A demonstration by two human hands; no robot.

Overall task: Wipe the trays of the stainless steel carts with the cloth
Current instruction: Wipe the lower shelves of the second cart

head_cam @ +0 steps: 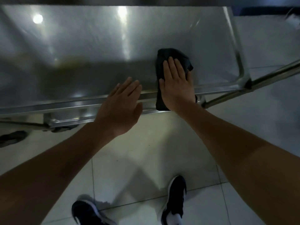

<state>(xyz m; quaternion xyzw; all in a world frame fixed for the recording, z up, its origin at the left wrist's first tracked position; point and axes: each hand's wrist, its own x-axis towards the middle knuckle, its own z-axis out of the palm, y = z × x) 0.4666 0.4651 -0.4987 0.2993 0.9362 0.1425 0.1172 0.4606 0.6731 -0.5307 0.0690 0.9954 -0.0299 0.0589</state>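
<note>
Beside a slanting steel cart rail [253, 82], the flat right hand [176, 86] is pressing the dark crumpled cloth [174, 54], lying lengthwise front-to-back, onto the shiny stainless steel tray [81, 51], while the spread left hand [120, 109] is hovering over its near rim.

Commercial kitchen or utility area, stainless steel cart [97, 46], white tiled floor [146, 159]

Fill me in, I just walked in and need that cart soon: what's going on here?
A person is wiping the cart's steel tray. The right hand presses a dark cloth flat on the tray near its front edge, with the cloth hanging over the rim. The left hand is open, at the front rim beside it, holding nothing. A yellowish smear shows on the tray further left.
</note>
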